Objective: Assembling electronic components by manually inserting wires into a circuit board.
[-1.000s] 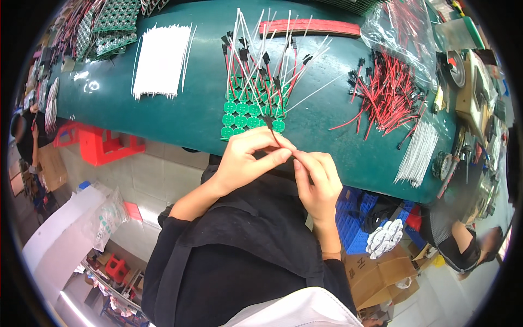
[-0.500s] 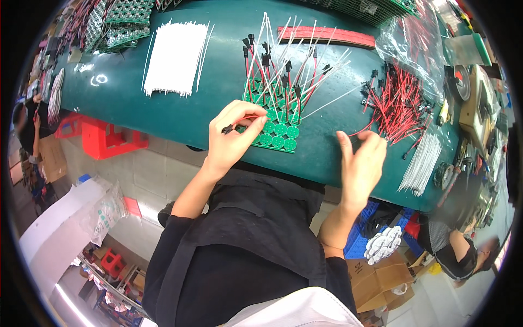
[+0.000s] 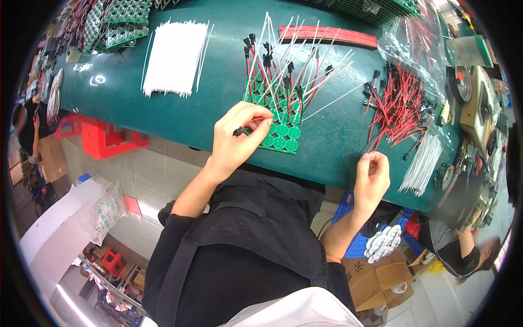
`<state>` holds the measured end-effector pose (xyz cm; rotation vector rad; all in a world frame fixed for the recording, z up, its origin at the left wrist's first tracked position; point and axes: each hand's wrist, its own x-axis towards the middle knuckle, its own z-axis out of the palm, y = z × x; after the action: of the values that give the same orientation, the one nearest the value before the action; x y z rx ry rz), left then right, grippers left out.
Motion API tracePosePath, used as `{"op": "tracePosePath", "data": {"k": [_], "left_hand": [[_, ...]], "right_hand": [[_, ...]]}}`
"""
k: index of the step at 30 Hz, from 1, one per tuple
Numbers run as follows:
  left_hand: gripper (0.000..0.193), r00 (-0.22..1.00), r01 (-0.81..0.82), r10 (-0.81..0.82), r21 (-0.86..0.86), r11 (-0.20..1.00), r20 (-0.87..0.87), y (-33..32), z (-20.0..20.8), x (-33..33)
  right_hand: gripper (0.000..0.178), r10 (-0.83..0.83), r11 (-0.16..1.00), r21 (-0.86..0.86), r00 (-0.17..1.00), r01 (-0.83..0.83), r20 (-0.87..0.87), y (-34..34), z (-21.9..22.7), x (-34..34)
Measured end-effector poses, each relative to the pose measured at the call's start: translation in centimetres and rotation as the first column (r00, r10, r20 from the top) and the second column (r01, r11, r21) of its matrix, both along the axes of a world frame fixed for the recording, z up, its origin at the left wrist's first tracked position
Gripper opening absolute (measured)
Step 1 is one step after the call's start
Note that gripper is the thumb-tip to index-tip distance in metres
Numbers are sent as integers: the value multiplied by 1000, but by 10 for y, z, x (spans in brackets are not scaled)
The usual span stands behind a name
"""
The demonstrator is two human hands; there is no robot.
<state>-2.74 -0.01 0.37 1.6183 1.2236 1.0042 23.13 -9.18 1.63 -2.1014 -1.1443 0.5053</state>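
My left hand (image 3: 235,136) is closed on a short red-and-black wire lead whose black connector (image 3: 238,131) pokes out of the palm. It hovers over the near left edge of a green panel of round circuit boards (image 3: 280,131). Several red-and-black leads with black plugs (image 3: 267,60) stand up from the panel's far part, among thin white wires (image 3: 327,76). My right hand (image 3: 372,177) pinches the end of a red wire at the near side of a heap of red-and-black leads (image 3: 400,106). Whether that wire is free of the heap I cannot tell.
A bundle of white wires (image 3: 177,57) lies left of the panel, another (image 3: 421,166) by the heap. Behind are a red bar (image 3: 327,36) and a clear plastic bag (image 3: 411,43). Stacked green boards (image 3: 128,22) stand far left. Tools crowd the right edge.
My right hand has moved nearer to me and its fingers have closed on a red wire end. My left hand has shifted slightly, still holding its lead.
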Motion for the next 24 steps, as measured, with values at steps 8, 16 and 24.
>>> {"op": "tracePosePath", "data": {"k": [8, 16, 24], "left_hand": [[12, 999, -22, 25, 66, 998, -39, -2, -2, 5], [13, 992, -36, 51, 136, 990, -113, -5, -3, 10], [14, 988, -29, 58, 198, 980, -141, -3, -3, 9]], "right_hand": [[8, 170, 927, 369, 792, 74, -586, -3, 6, -15], [9, 251, 890, 452, 768, 56, -589, -2, 7, -18], [9, 271, 876, 479, 765, 56, -584, -4, 5, -21]]}}
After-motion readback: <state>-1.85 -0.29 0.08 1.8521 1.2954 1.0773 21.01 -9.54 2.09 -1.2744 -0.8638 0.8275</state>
